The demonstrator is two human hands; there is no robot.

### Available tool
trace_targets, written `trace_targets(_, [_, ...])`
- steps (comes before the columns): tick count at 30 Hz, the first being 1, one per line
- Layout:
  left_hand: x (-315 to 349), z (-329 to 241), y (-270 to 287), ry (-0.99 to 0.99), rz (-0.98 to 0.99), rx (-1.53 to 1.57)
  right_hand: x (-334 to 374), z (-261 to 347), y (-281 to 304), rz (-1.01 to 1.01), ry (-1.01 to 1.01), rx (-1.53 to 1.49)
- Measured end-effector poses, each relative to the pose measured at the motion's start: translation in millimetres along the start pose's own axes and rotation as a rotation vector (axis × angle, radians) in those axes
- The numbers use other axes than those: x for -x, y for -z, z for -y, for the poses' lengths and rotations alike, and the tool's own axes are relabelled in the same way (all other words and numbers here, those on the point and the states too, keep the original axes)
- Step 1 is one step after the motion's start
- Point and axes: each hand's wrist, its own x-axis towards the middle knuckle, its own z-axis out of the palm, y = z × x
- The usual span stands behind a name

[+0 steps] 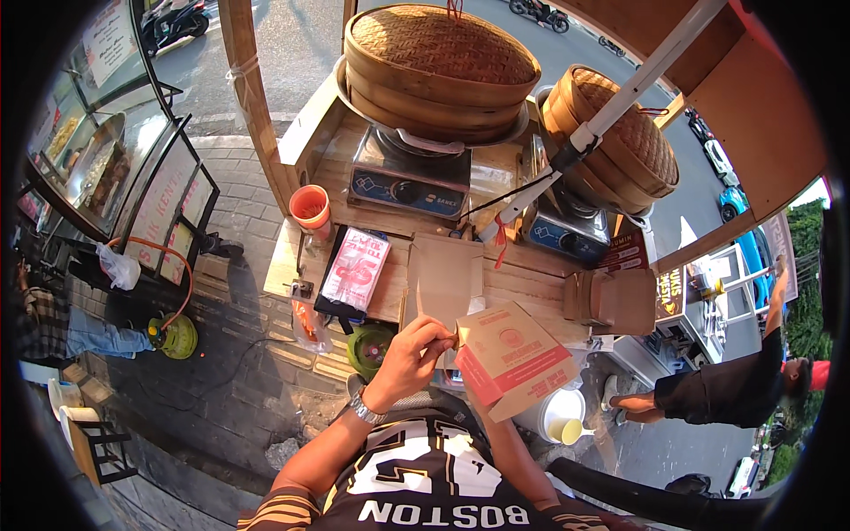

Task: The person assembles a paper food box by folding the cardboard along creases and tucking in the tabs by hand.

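In front of my chest is a brown cardboard food box with a red band, tilted, its printed face up. My left hand, with a watch on the wrist, pinches at the box's left edge, thumb and fingertips together. From below, my right hand holds the box; its fingers are mostly hidden behind the cardboard. Just beyond my left hand stands an open brown box on the wooden counter. To its left lies a white and red plastic packet on a black item.
Two bamboo steamers sit on portable stoves at the back. An orange cup stands at the counter's left edge. More cardboard boxes lie at right. A white bucket and a green gas cylinder are below.
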Motion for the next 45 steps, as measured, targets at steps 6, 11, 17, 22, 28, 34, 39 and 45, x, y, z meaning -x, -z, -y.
trace_targets(6, [6, -8, -8, 0.164, -0.028, 0.087, -3, 14, -3, -0.073, 0.113, 0.048])
trace_targets(11, [6, -7, -9, 0.120, -0.017, 0.257, -5, 17, 5, -0.034, 0.101, 0.192])
trace_targets(17, [7, -6, -2, 0.151, -0.021, 0.238, 0, 9, 2, -0.080, 0.083, -0.010])
trace_targets(22, [5, -4, 1, 0.015, 0.022, -0.010, 12, 6, 4, 0.084, 0.060, -0.075])
trace_targets(28, [7, -10, 3, 0.089, 0.021, 0.045, 10, -26, 6, 0.194, -0.395, -0.454])
trace_targets(34, [9, -6, -4, 0.122, -0.060, 0.159, 12, -30, 0, 0.170, -0.306, -0.376])
trace_targets(39, [17, 2, -9, 0.085, -0.113, 0.036, -1, -11, -4, 0.146, -0.188, -0.256])
trace_targets(45, [14, 4, -7, 0.108, -0.090, -0.136, -21, 9, -18, 0.089, 0.033, -0.116])
